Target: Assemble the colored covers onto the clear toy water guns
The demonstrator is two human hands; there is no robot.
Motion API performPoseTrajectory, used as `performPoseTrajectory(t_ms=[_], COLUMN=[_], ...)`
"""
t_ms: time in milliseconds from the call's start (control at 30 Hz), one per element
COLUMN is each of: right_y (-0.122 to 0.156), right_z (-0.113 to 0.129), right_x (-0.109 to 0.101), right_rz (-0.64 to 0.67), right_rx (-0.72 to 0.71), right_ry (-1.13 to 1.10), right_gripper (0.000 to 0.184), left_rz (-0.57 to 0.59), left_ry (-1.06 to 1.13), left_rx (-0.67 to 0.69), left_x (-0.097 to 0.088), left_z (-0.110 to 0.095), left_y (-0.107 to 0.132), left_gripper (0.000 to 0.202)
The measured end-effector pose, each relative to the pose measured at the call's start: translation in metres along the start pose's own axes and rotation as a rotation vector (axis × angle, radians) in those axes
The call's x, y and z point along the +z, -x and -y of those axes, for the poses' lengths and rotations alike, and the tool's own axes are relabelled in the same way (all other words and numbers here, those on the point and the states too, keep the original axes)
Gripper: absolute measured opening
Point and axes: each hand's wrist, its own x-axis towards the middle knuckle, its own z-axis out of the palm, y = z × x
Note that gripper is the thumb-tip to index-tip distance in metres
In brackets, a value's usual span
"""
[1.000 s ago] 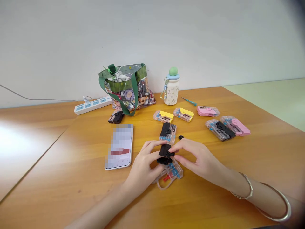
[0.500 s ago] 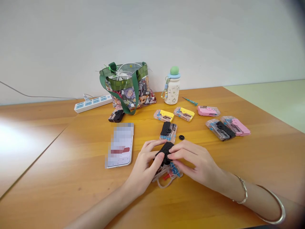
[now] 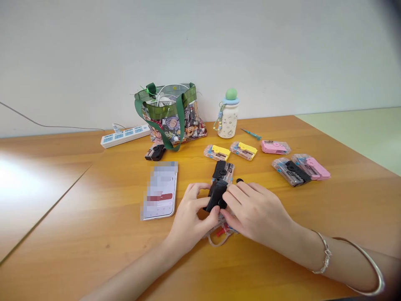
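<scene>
Both hands meet over a black plastic part [image 3: 216, 196], which looks like the body of a small toy gadget. My left hand [image 3: 192, 213] pinches its left side between thumb and fingers. On its right side, my right hand [image 3: 257, 209] grips with curled fingers and thumb. Beneath the hands lies a clear plastic piece [image 3: 218, 237] with a loop and red and blue bits, largely covered. Just beyond is a black-and-clear gadget [image 3: 220, 168], flat on the table. A small black disc [image 3: 239, 180] shows partly behind my right hand.
A phone [image 3: 161, 192] lies left of my hands. Farther back are a power strip [image 3: 125, 136], a green-handled bag [image 3: 171, 121], a bottle [image 3: 227, 121] and a thin blue screwdriver [image 3: 251, 134]. Several yellow [image 3: 243, 150], pink [image 3: 275, 147] and black gadgets [image 3: 291, 172] lie about on the wooden table.
The black part has been turned between my hands and now stands more upright. My right hand has closed further around its right side. The view has shifted slightly.
</scene>
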Motion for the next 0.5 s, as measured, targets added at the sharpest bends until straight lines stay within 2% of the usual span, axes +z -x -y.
performPoseTrajectory(t_ms=[267,500], right_y=[-0.012,-0.019], right_z=[0.012,0.013], right_x=[0.010,0.011], right_rz=[0.021,0.215], right_rx=[-0.057,-0.099], right_ry=[0.174,0.184], right_gripper=[0.007,0.005], left_rz=[0.018,-0.002], left_ry=[0.074,0.092], left_rx=[-0.082,-0.114], left_x=[0.002,0.004], left_z=[0.003,0.006], left_y=[-0.001,0.000], left_gripper=[0.025,0.028])
